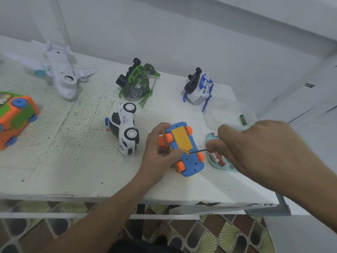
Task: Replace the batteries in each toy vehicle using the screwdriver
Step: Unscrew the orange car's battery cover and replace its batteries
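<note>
The blue car (182, 148) lay belly-up on the counter (73, 152), steadied by the left hand (160, 148) gripping its side so the yellow cover (182, 139) faced up. The right hand (255, 143) pinched the screwdriver (197, 152), tip at the cover's screw.

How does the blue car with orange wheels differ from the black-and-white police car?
The blue orange-wheeled car lies belly-up in the left hand; the black-and-white police car lies on its side, untouched. The right hand's screwdriver touches only the blue car. Both are off their wheels.
</note>
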Demonstrator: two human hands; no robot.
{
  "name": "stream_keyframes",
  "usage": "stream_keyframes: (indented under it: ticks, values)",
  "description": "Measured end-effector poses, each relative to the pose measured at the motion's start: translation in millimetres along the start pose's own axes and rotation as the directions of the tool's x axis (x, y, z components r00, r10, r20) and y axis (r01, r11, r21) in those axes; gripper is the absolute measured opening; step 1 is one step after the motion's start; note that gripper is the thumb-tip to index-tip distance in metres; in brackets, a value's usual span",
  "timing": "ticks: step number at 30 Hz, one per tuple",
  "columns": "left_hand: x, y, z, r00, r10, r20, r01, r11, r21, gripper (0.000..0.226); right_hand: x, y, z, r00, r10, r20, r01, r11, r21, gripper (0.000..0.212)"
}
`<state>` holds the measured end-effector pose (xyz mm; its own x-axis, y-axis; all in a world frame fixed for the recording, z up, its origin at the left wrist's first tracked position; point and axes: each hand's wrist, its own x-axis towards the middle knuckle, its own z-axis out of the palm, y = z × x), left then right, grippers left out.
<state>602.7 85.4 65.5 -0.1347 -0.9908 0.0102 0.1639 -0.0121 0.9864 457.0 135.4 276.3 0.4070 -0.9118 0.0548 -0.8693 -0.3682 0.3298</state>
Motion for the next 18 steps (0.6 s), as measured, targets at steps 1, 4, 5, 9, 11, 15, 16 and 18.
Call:
stream_keyframes:
  ticks: [1,4,5,9,11,15,16,18]
  values:
    - [0.3,-0.5,-0.1,1.0,0.0,-0.002,0.0,1.0,0.005,0.058,-0.7,-4.4,-2.5,0.999,0.017,0.051,-0.016,1.0,-0.017,0.055]
    - [1.1,-2.1,-0.6,1.0,-0.001,-0.006,0.001,1.0,0.008,0.058,-3.6,-15.9,-12.2,0.952,0.076,0.297,-0.05,0.994,-0.094,0.036]
    - [1.1,-2.3,-0.7,1.0,0.0,-0.007,0.0,1.0,0.014,0.058,-4.9,-16.0,-14.1,0.941,0.088,0.326,-0.059,0.993,-0.1,0.03]
    - [1.7,-3.5,-0.1,1.0,0.007,-0.005,-0.007,1.0,0.026,0.058,-0.1,-11.1,-19.8,0.941,0.095,0.326,-0.067,0.993,-0.095,0.02]
    - [1.4,-2.9,0.2,1.0,0.006,-0.007,-0.006,1.0,0.024,0.058,2.5,-10.4,-20.6,0.939,0.094,0.331,-0.065,0.993,-0.096,0.02]
    - [0.7,-1.9,-0.3,1.0,0.006,-0.006,-0.006,1.0,0.019,0.057,5.3,-9.9,-21.0,0.936,0.054,0.347,0.004,0.987,-0.163,0.021]
    - [0.7,-1.9,-0.4,1.0,0.005,-0.006,-0.005,1.0,0.018,0.057,5.7,-10.4,-21.0,0.937,0.036,0.349,0.033,0.981,-0.191,0.021]
    - [0.7,-2.0,-0.4,1.0,0.007,-0.011,-0.006,1.0,0.026,0.058,6.7,-10.8,-19.8,0.931,0.016,0.365,0.079,0.966,-0.244,0.024]
